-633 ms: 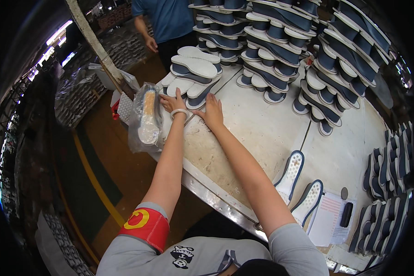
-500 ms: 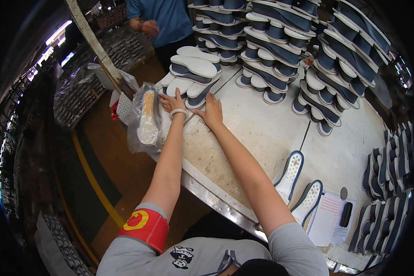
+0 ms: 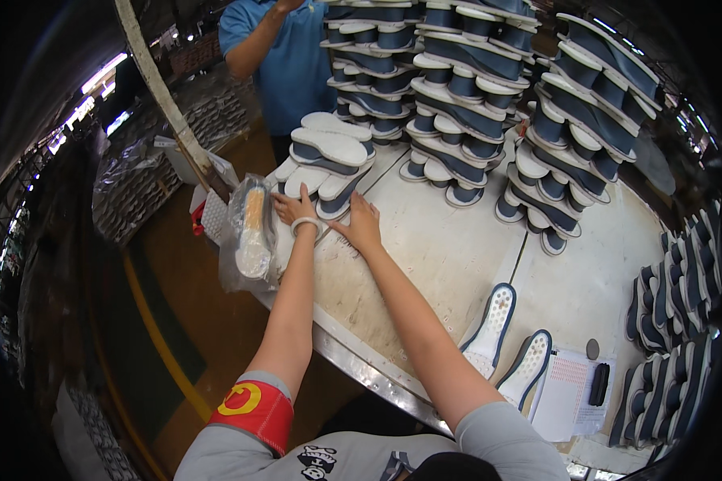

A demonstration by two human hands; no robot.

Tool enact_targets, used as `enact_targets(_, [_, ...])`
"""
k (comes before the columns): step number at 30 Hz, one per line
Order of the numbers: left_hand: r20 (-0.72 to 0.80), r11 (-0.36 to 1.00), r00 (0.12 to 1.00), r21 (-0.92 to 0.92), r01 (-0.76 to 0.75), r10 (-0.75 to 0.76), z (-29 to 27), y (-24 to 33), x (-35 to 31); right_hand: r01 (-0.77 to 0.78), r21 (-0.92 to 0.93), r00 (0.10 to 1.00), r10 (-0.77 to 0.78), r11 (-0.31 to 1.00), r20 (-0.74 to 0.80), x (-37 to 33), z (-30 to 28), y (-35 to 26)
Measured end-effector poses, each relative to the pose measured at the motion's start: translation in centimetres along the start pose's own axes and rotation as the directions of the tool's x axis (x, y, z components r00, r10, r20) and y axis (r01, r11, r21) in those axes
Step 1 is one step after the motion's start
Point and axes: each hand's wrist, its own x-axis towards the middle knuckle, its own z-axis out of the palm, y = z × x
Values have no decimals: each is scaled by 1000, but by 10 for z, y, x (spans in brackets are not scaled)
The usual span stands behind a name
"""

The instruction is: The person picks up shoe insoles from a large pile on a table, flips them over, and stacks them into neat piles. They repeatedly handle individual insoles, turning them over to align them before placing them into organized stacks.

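Observation:
A low stack of white-and-navy shoe soles (image 3: 333,148) lies near the far left part of the white table. My left hand (image 3: 295,210), a pale bangle on its wrist, rests at the stack's near left end with fingers spread. On the near right side of the same stack, my right hand (image 3: 363,224) has its fingers stretched out and its thumb pointing left. Both hands are open and flank the front sole; whether the fingertips press on it I cannot tell. Left of my left hand lies a clear plastic bag (image 3: 253,240) with a sole and something orange-tan inside.
Tall stacks of soles (image 3: 465,104) rise along the table's far side, another (image 3: 573,136) to the right. Two loose soles (image 3: 489,329), papers (image 3: 565,397) and a black object (image 3: 599,385) lie near right. A person in blue (image 3: 285,72) stands beyond; a post (image 3: 160,88) rises left.
The whole view has shifted, so the table sits lower in it. My hands keep nearly the same place by the low stack. The person in blue has raised an arm.

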Motion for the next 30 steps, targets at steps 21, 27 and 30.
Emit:
enact_targets(21, [-67,963,985,-210,-167,156,6,-10,-1,2,6,1000,-2,1000,-7,1,3,3])
enact_targets(27, [-42,956,993,-270,-118,111,3,-9,-1,-13,0,1000,13,1000,3,0,0,-1])
enact_targets(30, [35,946,995,-315,-79,94,-1,-14,1,-23,-46,1000,23,999,5,0,2,-2])
